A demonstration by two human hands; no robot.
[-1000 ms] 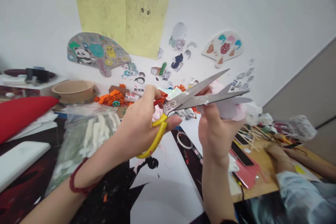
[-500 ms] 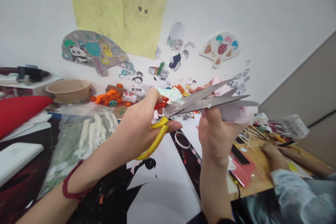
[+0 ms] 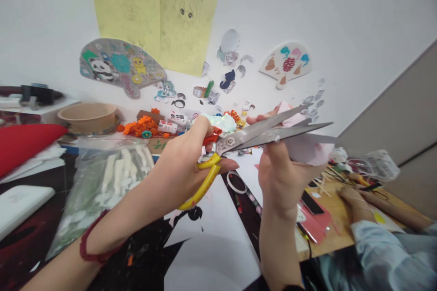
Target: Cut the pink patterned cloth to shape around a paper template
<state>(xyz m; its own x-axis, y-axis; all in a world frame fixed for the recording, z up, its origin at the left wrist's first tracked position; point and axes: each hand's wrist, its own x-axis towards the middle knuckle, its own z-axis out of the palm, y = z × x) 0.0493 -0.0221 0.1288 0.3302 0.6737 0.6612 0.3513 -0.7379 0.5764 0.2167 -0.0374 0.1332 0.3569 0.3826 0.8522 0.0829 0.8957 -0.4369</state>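
Scissors (image 3: 230, 142) held mid-air above desk, steel blades spread apart, yellow + orange handles, firmly gripped in L hand (image 3: 180, 163), red cord bracelet (image 3: 89, 243) on wrist. Lower blade runs just over edge of pale pink sheet (image 3: 307, 149), which R hand (image 3: 278, 177) pinches, thumb in front, fingers behind. Nearby: clear zip bag (image 3: 105, 182) w/ white strips inside, kraft paper bowl (image 3: 87, 117), small box (image 3: 168, 126) w/ Chinese label, too small to read, next to orange paper flowers (image 3: 143, 125). Wall: paper fan (image 3: 286, 64) w/ red 囍, panda fan (image 3: 119, 67). Far R: co-worker's hand (image 3: 353, 198) on wooden table (image 3: 337, 218), pale sleeve (image 3: 385, 254)
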